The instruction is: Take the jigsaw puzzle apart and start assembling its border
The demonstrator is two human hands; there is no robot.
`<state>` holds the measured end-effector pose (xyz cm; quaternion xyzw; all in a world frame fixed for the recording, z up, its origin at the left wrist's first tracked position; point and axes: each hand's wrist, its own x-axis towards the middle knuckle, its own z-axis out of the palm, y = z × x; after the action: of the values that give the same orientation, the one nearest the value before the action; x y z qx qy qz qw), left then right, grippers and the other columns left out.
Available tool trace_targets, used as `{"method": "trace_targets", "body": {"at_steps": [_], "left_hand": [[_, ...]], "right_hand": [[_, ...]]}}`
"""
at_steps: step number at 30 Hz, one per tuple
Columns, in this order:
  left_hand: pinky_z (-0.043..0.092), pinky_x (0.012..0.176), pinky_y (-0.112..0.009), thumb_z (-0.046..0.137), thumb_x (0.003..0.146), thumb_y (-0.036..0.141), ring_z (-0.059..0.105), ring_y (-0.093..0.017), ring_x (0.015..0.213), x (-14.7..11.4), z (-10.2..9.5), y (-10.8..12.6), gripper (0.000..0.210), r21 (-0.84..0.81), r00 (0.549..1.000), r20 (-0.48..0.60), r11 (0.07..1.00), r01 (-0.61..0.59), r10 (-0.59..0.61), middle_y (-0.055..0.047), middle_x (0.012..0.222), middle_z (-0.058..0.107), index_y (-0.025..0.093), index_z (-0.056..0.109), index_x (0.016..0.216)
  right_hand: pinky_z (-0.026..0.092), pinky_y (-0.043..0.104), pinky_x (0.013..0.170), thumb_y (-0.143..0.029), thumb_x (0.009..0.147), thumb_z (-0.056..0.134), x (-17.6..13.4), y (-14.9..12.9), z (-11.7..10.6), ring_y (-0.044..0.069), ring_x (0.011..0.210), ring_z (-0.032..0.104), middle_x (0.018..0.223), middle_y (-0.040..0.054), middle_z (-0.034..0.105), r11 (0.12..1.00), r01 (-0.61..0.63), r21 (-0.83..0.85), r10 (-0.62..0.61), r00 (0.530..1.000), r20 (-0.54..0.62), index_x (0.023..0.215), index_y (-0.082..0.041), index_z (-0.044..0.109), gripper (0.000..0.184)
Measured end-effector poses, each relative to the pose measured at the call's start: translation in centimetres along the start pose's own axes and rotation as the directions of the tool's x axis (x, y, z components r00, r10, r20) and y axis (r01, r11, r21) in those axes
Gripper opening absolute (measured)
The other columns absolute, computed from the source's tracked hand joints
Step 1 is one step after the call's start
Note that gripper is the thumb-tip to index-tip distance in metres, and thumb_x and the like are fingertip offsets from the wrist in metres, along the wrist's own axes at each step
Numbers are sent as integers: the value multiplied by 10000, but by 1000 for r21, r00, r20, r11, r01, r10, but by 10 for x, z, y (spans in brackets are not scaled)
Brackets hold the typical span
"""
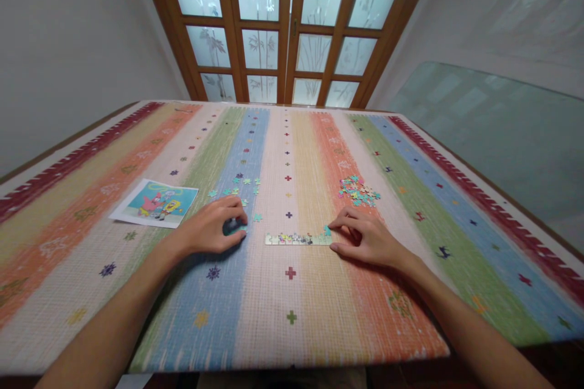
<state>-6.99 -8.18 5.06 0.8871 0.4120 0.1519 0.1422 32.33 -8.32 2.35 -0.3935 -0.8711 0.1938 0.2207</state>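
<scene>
A joined strip of jigsaw puzzle pieces [296,239] lies on the striped tablecloth in front of me. My right hand [365,236] is at its right end, thumb and index finger close together, with a teal puzzle piece [327,230] at the fingertips. Left of the strip, my left hand [212,226] rests on the cloth, its curled fingers and thumb apart and nothing clearly visible between them. Loose teal pieces [247,181] are scattered just beyond this hand, and a single piece [258,217] lies between it and the strip.
A heap of mixed puzzle pieces [358,191] sits beyond my right hand. The printed cartoon picture [155,203] lies at the left, near my left forearm. Wooden doors with glass panes [287,30] stand behind the table, and a pale glass panel [493,127] leans at the right.
</scene>
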Motion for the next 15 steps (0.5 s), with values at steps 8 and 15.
{"method": "trace_targets", "body": {"at_steps": [8, 15], "left_hand": [[480, 946, -467, 450, 901, 361, 614, -300, 973, -16, -31, -50, 274, 223, 897, -300, 890, 398, -325, -106, 966, 658, 197, 668, 925], [497, 847, -435, 436, 863, 432, 636, -303, 890, -31, -47, -74, 340, 305, 917, -171, 866, 396, -360, -117, 896, 667, 203, 682, 815]], "right_hand": [[496, 355, 709, -316, 851, 700, 1, -2, -3, 214, 782, 635, 966, 83, 678, 1000, 8, -7, -8, 1000, 17, 1013, -221, 734, 190], [492, 349, 681, -330, 866, 693, 1, -3, -4, 198, 729, 620, 978, 88, 677, 1000, 8, -30, -7, 1000, 26, 1018, -220, 723, 189]]}}
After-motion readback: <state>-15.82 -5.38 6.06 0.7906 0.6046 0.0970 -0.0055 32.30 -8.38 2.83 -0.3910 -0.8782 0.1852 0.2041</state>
